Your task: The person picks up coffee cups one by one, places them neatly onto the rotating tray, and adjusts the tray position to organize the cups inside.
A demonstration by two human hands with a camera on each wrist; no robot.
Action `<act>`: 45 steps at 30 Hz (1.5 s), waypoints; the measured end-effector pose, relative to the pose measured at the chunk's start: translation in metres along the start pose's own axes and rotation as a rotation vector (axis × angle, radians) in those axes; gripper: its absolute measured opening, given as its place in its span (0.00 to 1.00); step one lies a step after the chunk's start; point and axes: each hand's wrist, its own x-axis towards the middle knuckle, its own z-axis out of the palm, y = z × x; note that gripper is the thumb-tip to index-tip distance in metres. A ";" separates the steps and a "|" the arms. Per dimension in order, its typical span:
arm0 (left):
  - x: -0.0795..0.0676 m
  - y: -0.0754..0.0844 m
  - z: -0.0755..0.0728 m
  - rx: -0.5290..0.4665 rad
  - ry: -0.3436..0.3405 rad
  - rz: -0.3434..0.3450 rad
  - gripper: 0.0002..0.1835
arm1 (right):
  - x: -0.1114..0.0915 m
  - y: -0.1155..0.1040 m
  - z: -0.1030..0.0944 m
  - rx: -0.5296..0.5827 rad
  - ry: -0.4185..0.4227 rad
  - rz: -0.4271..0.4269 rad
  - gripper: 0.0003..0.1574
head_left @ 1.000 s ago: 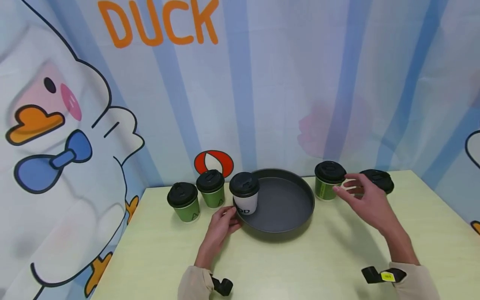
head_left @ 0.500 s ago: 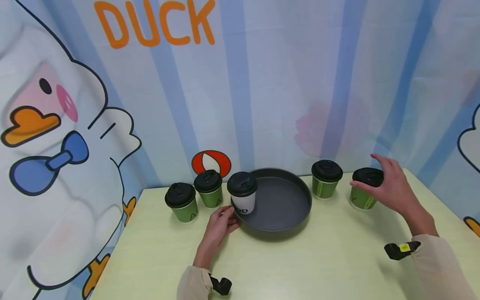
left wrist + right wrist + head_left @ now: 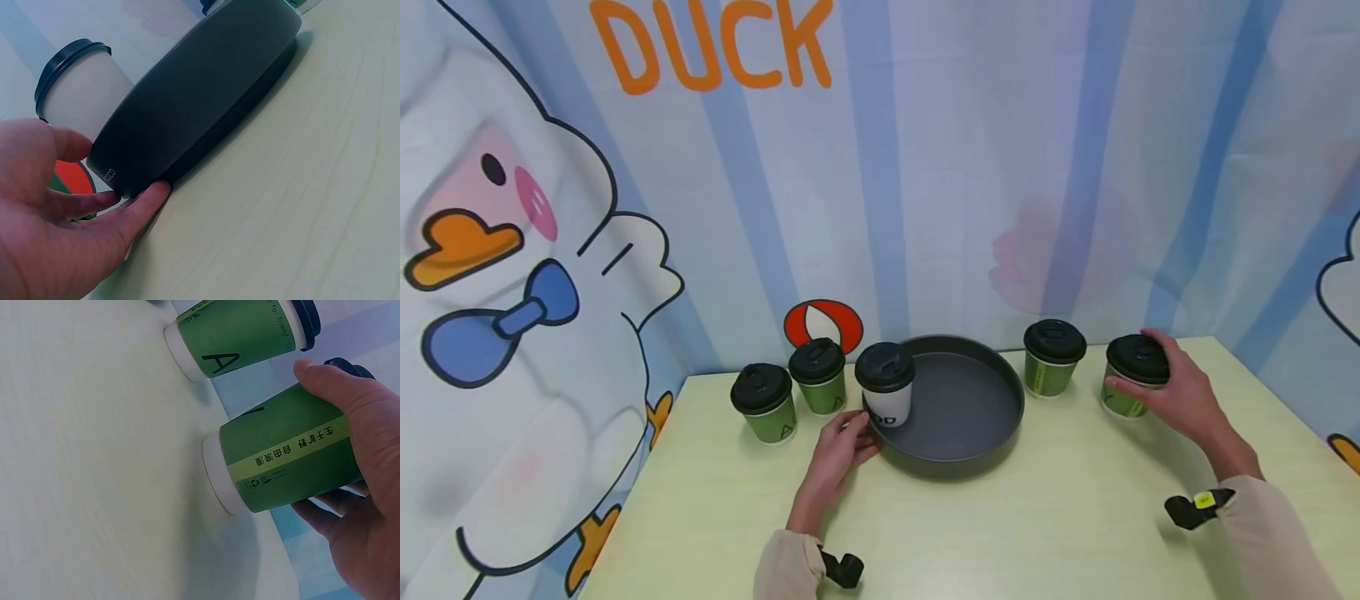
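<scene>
Pinching round pan (image 3: 966,408) with left hand (image 3: 837,457), rightmost green coffee cup (image 3: 1122,401) with right hand (image 3: 1192,402), risking tipping from uneven squeezing.

Beige sleeves (image 3: 787,568) are worn with black, angular wrist cameras (image 3: 848,572), the right one bearing a yellow label (image 3: 1204,500).
</scene>
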 end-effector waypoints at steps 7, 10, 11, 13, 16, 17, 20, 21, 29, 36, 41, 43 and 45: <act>0.000 0.001 0.001 -0.004 -0.008 -0.006 0.26 | -0.001 0.001 -0.002 -0.015 0.004 0.005 0.65; 0.000 0.001 0.000 -0.003 -0.004 -0.014 0.26 | -0.001 0.000 -0.002 -0.008 -0.001 -0.003 0.65; 0.000 0.001 0.000 -0.002 -0.002 -0.016 0.26 | -0.001 -0.001 -0.002 -0.006 -0.002 -0.004 0.65; -0.001 0.001 -0.001 0.001 0.001 -0.018 0.26 | -0.001 -0.003 -0.001 -0.004 -0.004 -0.006 0.65; -0.001 0.001 -0.001 0.002 0.001 -0.012 0.26 | -0.001 -0.005 -0.001 -0.001 0.000 -0.007 0.65; -0.001 0.001 -0.001 0.001 0.000 -0.007 0.26 | -0.001 -0.006 -0.001 -0.001 0.002 -0.007 0.66; 0.000 0.000 0.000 0.000 0.003 -0.004 0.25 | -0.002 -0.010 -0.004 0.000 0.008 -0.012 0.66; 0.001 0.000 0.000 -0.002 0.003 -0.003 0.25 | -0.002 -0.011 -0.005 -0.001 0.011 -0.014 0.66; 0.002 0.000 -0.001 -0.006 -0.002 -0.008 0.25 | -0.001 -0.027 -0.018 0.000 0.033 -0.034 0.65; 0.003 0.000 -0.001 -0.006 0.002 -0.012 0.25 | -0.001 -0.046 -0.027 0.022 0.035 -0.065 0.64; 0.004 0.001 -0.001 -0.006 0.008 -0.012 0.25 | -0.001 -0.061 -0.032 0.039 0.032 -0.082 0.65; 0.003 0.000 0.000 -0.002 0.008 -0.013 0.25 | -0.002 -0.066 -0.033 0.046 0.031 -0.090 0.65; 0.003 0.000 0.000 -0.002 0.009 -0.021 0.25 | -0.002 -0.071 -0.034 0.051 0.033 -0.104 0.65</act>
